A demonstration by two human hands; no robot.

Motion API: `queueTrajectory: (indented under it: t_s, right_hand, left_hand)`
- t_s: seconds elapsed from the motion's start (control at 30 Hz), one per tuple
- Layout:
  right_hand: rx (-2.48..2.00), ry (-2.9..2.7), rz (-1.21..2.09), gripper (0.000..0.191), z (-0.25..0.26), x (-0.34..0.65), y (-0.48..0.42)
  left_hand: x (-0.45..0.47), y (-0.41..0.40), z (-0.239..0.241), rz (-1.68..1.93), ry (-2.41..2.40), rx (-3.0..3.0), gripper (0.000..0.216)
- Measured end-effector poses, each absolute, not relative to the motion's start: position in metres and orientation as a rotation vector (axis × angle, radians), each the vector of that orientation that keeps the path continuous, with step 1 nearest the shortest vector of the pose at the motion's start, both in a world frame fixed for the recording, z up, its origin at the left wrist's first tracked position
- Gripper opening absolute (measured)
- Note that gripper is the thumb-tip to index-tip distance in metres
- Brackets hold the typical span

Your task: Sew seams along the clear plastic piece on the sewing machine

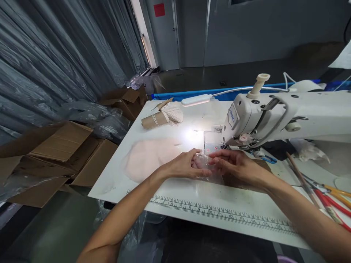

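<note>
Both my hands meet on a small clear plastic piece (203, 160) with pale pink material in it, lying on the white table (164, 197) just in front of the sewing machine's needle area. My left hand (184, 166) pinches its left side with the fingers curled. My right hand (236, 164) holds its right side, fingers stretched toward the left. The white sewing machine (274, 117) stands right behind them, and its lamp (196, 100) throws a bright spot on the table.
A pale pink fabric pile (149, 157) lies left of my hands. A brown paper roll with lace (161, 117) sits at the far edge. Red-handled scissors and sticks (326, 201) lie at the right. Open cardboard boxes (60, 157) stand on the floor at left. A printed ruler (219, 213) runs along the near edge.
</note>
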State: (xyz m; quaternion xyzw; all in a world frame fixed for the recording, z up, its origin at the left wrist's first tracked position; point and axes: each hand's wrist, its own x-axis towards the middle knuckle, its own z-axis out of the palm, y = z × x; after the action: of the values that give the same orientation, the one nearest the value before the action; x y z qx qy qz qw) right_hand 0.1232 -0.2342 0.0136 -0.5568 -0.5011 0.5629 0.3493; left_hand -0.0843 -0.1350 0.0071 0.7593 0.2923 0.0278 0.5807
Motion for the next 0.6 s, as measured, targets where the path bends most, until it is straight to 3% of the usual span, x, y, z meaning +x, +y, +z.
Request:
queueTrajectory:
  t_s: [0.1, 0.33, 0.47, 0.6]
  right_hand:
    - [-1.701, -1.646, 0.933, 0.032, -0.003, 0.143, -0.248]
    - [-1.477, -2.353, 0.095, 0.035, -0.031, 0.158, -0.264]
    - [-1.587, -2.398, 0.004, 0.039, -0.030, 0.167, -0.249]
    - [-1.657, -2.258, 0.232, 0.040, -0.029, 0.182, -0.246]
  left_hand:
    - [-0.080, -0.146, 0.000, 0.170, 0.776, 1.765, 0.070]
    - [-0.077, -0.145, 0.003, 0.234, 0.886, 1.754, 0.059]
    - [-0.075, -0.144, -0.002, 0.325, 0.907, 1.818, 0.059]
    - [-0.072, -0.145, -0.008, 0.361, 0.923, 1.805, 0.064]
